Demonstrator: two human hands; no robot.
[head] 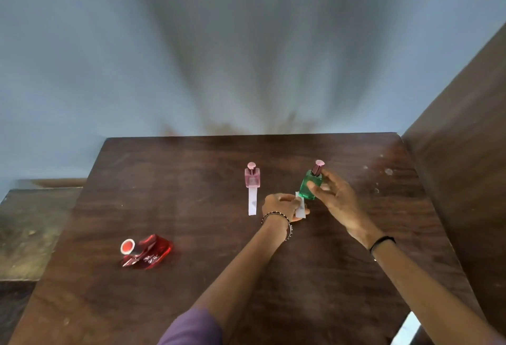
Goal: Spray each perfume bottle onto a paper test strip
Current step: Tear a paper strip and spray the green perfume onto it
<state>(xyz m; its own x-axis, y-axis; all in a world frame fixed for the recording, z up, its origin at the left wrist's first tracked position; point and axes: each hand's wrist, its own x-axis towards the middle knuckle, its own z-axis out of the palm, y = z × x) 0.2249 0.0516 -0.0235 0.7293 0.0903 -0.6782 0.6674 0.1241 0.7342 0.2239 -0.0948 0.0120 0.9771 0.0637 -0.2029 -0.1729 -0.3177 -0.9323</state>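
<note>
The tabletop [191, 180] carries everything, and most of it lies bare around the two hands.

Well to the left of the left hand [279, 205], and nearer the person, the red bottle [153, 253] lies on its side with its cap end facing left. White marks show on its face, but they are too small and blurred to read. In my judgement it is the piece most likely to be knocked or rolled if an arm sweeps back that way, since it is already down and has no strip by it.

The right hand [332, 194] grips the green bottle [310, 184] at its side, thumb on the front glass, fingers behind. The bottle leans left, its pink cap [319, 166] on. No label can be made out. Tilted so, it could slip or tip; and with the cap on, nothing can spray.

Just left of the left hand stands the pink bottle [252, 176], upright, capped, no writing legible, with a strip [252, 203] lying in front of it and touching its base.

The left hand pinches a second strip [300, 207], held just beside the green bottle's base. The paper is small and limp: a loose pinch could drop it, and a spray aimed poorly would wet the fingers instead.
</note>
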